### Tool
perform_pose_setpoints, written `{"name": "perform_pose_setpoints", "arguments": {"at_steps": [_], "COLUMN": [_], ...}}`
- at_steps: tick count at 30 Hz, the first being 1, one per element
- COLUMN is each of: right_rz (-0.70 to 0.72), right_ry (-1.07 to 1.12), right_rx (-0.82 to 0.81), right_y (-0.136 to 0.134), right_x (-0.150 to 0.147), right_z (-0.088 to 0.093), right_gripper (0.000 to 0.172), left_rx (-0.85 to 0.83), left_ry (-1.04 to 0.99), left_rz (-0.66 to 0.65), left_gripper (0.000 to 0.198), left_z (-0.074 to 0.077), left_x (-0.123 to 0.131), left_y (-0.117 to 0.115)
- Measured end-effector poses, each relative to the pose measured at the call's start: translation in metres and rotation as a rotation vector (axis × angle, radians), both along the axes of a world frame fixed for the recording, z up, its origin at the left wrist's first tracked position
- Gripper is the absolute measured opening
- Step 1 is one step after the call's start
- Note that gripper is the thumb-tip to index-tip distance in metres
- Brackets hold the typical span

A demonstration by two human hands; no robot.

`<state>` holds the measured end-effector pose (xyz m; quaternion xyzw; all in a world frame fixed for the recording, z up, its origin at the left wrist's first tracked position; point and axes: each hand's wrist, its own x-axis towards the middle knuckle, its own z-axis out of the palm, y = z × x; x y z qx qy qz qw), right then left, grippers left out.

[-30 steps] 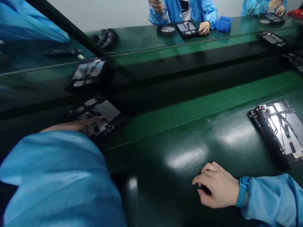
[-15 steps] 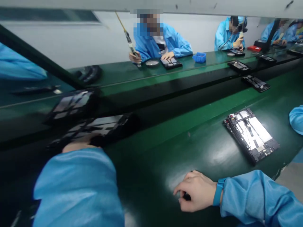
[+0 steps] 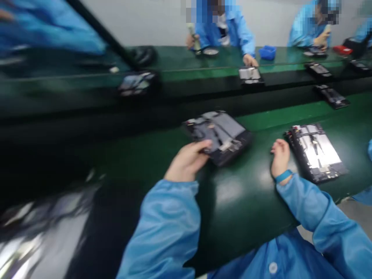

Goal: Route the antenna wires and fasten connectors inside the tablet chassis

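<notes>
My left hand [image 3: 188, 161] grips the near left edge of an opened tablet [image 3: 231, 130], thumb on top, and holds it above the green bench. Its grey batteries, dark flex cables and circuit boards show, slightly blurred. My right hand [image 3: 280, 157], with a blue band at the wrist, is by the bench with loosely bent fingers and nothing in them. Just right of it lies a stack of opened tablets [image 3: 318, 153], bright silver batteries facing up. Whether my right fingers touch the stack's edge, I cannot tell.
A dark conveyor belt [image 3: 186, 102] runs beyond the bench, carrying more opened tablets [image 3: 333, 95]. Across it, a co-worker's hand [image 3: 250, 61] touches another tablet [image 3: 250, 75]. A blue bin [image 3: 267, 52] stands on the far bench. Blurred tablet parts [image 3: 43, 228] fill the lower left.
My left hand has brought a tablet from the belt at left over the bench. My right hand has moved up and right beside the stack. The view has shifted; a co-worker's hand reaches the belt.
</notes>
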<state>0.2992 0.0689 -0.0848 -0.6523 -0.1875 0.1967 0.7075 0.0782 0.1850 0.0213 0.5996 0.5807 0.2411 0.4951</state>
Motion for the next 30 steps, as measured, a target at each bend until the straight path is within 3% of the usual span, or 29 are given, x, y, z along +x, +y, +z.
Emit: {"name": "perform_pose_setpoints", "arguments": {"at_steps": [2, 5, 8, 10, 13, 15, 18, 21, 24, 30], "right_rz": [0.022, 0.206, 0.438, 0.598, 0.734, 0.762, 0.796, 0.825, 0.845, 0.757], "right_ry": [0.032, -0.003, -0.184, -0.352, -0.615, -0.781, -0.987, -1.087, -1.056, -0.994], "right_rx": [-0.006, -0.014, -0.074, -0.142, -0.265, -0.35, -0.496, -0.607, -0.629, -0.522], "right_y": [0.006, 0.007, -0.001, -0.007, -0.009, -0.006, 0.006, 0.02, 0.028, 0.02], "right_x": [0.029, 0.046, 0.036, 0.025, 0.011, 0.004, -0.011, -0.031, -0.044, -0.041], "right_z": [0.0, 0.004, 0.014, 0.022, 0.035, 0.043, 0.055, 0.06, 0.061, 0.061], "right_gripper": [0.032, 0.032, 0.032, 0.032, 0.033, 0.033, 0.039, 0.042, 0.029, 0.009], "left_rx": [-0.262, -0.5, -0.514, -0.399, -0.008, 0.238, 0.403, 0.456, 0.421, 0.31], "left_ry": [-0.32, -0.554, -0.521, -0.299, 0.211, 0.461, 0.696, 0.831, 0.847, 0.774], "left_rz": [-0.049, -0.201, -0.305, -0.335, -0.334, -0.381, -0.522, -0.579, -0.587, -0.606], "left_gripper": [0.044, 0.06, 0.061, 0.058, 0.052, 0.037, 0.029, 0.034, 0.036, 0.025], "left_z": [-0.026, -0.054, -0.058, -0.052, -0.035, -0.023, -0.009, -0.001, 0.002, -0.005], "left_x": [-0.002, -0.014, -0.026, -0.032, -0.035, -0.029, -0.008, 0.015, 0.028, 0.012], "left_y": [-0.034, -0.086, -0.125, -0.139, -0.149, -0.153, -0.154, -0.15, -0.143, -0.136]}}
